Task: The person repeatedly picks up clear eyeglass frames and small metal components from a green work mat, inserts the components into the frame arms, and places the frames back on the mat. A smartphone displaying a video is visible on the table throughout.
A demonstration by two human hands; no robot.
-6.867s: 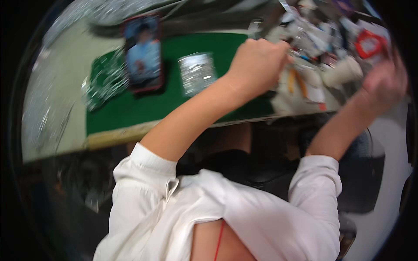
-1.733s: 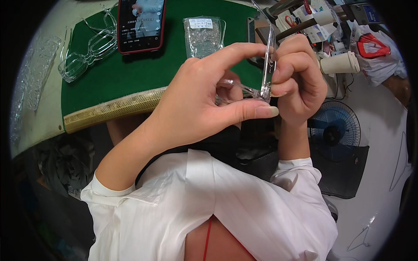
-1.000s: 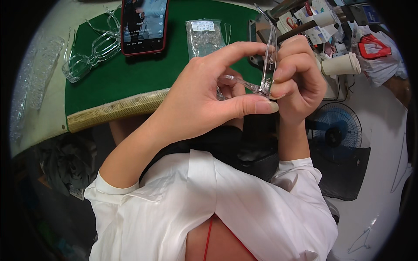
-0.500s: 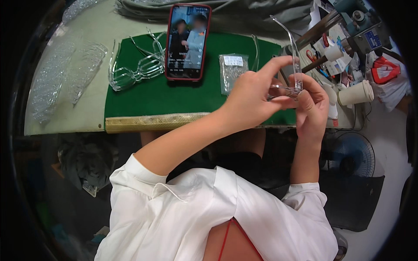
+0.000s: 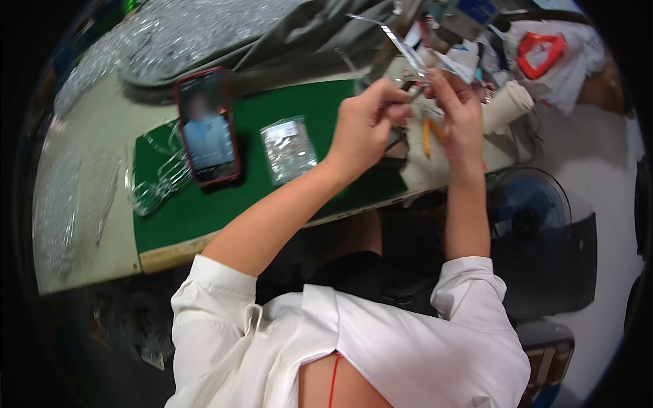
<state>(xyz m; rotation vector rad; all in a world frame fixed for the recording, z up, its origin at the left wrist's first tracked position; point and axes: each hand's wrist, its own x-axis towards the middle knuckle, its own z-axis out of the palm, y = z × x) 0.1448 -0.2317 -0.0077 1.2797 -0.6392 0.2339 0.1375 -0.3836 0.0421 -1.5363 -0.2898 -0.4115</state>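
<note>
A clear plastic eyeglass frame (image 5: 405, 49) is held up over the right end of the workbench, one temple arm pointing up and to the left. My right hand (image 5: 462, 115) pinches it near the hinge between thumb and fingers. From the left, my left hand (image 5: 364, 129) closes its curled fingers at the front of the frame; motion blurs these fingertips. On the green mat (image 5: 252, 112) lies a small clear bag (image 5: 289, 149) with a pale label. Left of it, more clear eyeglass frames (image 5: 162, 180) lie partly behind a phone (image 5: 207, 129) in a red case.
Clear plastic bundles (image 5: 58, 211) lie at the bench's left. Grey cloth (image 5: 265, 44) and a plastic-covered heap (image 5: 183, 34) fill the back. To the right are a bench machine (image 5: 469, 17), a yellow-handled tool (image 5: 428, 138), a white cup (image 5: 509, 105), a white bag (image 5: 568, 68) and a fan (image 5: 530, 204).
My view has swung to the right, so bench things appear farther left. Both hands have moved up and away with the eyeglass frame, and my left fingers have curled in.
</note>
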